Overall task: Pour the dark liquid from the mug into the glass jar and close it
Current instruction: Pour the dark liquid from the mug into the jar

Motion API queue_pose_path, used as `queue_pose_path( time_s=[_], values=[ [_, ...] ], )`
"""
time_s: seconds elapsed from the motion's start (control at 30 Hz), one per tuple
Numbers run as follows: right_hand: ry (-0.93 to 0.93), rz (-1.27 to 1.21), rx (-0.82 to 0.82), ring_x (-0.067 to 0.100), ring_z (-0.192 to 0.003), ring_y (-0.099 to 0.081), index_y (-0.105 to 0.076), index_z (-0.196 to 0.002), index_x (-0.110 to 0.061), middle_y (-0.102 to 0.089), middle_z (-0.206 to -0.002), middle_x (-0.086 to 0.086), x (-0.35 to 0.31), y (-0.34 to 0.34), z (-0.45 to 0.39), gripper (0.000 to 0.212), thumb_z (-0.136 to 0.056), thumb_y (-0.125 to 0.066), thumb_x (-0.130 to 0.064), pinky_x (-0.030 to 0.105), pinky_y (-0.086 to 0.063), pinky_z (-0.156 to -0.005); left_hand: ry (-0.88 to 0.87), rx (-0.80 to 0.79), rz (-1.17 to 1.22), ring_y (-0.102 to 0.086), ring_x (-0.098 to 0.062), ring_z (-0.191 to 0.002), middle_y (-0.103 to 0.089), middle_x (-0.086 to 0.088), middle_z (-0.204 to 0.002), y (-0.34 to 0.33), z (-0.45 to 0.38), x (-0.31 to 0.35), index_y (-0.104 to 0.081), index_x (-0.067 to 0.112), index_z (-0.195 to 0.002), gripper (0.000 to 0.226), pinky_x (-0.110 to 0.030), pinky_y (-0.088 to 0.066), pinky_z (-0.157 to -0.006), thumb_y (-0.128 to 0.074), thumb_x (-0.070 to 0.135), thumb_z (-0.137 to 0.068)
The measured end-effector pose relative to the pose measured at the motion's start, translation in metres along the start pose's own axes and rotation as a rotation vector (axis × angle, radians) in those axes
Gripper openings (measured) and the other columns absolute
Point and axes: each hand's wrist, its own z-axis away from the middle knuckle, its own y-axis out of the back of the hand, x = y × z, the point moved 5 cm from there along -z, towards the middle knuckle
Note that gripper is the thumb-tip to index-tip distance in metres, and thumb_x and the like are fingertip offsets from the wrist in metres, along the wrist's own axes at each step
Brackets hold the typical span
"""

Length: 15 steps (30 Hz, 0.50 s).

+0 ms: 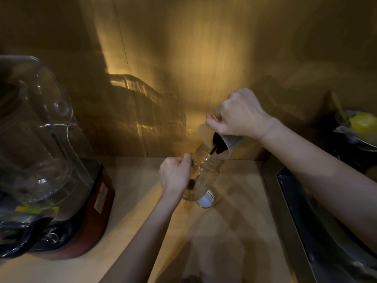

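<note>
A clear glass jar stands tilted on the wooden counter, its open mouth toward the back right. My left hand grips its left side. My right hand holds a pale mug tipped steeply over the jar's mouth. Dark liquid runs from the mug's lip into the jar, and a little dark liquid lies near the jar's bottom. The jar's lid lies flat on the counter just in front of the jar, white inner side up.
A blender with a clear cover and red base fills the left side. A sink with a metal rim runs along the right. A dish with something yellow sits at the far right. A wooden wall stands behind.
</note>
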Motion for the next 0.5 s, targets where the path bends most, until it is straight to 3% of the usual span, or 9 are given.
queue_pose_path(
  time_s=[0.2, 0.5],
  values=[
    [0.102, 0.043, 0.002, 0.018, -0.024, -0.032, -0.051, -0.031, -0.006, -0.040, -0.026, 0.007, -0.008, 0.001, 0.000, 0.049, -0.074, -0.043, -0.027, 0.017, -0.023, -0.042, -0.025, 0.000, 0.001, -0.030, -0.026, -0.050, -0.027, -0.007, -0.046, 0.000, 0.000, 0.004, -0.028, 0.015, -0.037, 0.051, -0.034, -0.029, -0.056, -0.049, 0.024, -0.082],
    [0.118, 0.005, -0.005, 0.018, -0.028, -0.026, -0.049, -0.032, -0.005, -0.023, -0.033, 0.001, -0.008, 0.006, -0.008, 0.047, -0.074, -0.046, -0.024, 0.019, -0.023, -0.042, 0.013, -0.008, 0.022, -0.028, -0.023, -0.051, -0.028, -0.007, -0.050, -0.001, 0.001, 0.005, -0.027, 0.015, -0.039, 0.048, -0.034, -0.026, -0.053, -0.048, 0.025, -0.081]
  ],
)
